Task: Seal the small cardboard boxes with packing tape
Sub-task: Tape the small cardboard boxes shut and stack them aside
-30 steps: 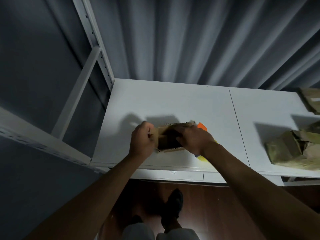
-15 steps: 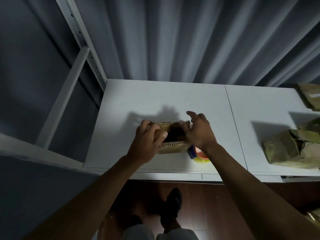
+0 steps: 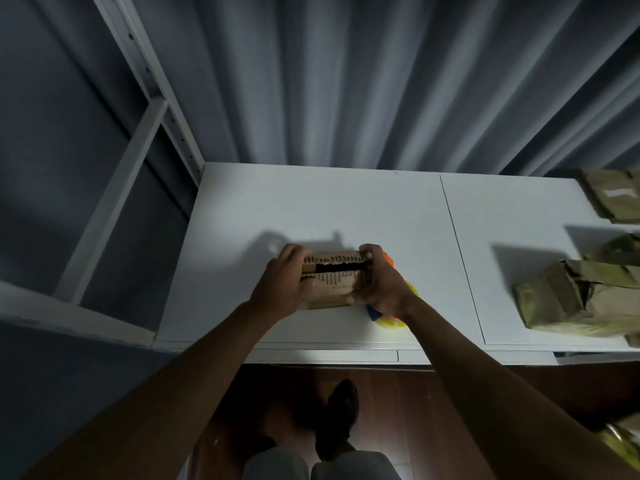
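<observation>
Box [image 3: 332,280]: table [image 3: 284,202] centre, flaps nearly shut (dark slit between them).
Left hand [image 3: 285,282]: grips box's 9 o'clock end.
Right hand [image 3: 379,284]: grips 3 o'clock end.
Tape [image 3: 391,318]: under right wrist.

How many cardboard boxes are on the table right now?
4 that show: one box held between the left hand and right hand; three at the right: far corner, edge, nearer pile. More may lie out of frame.
</observation>
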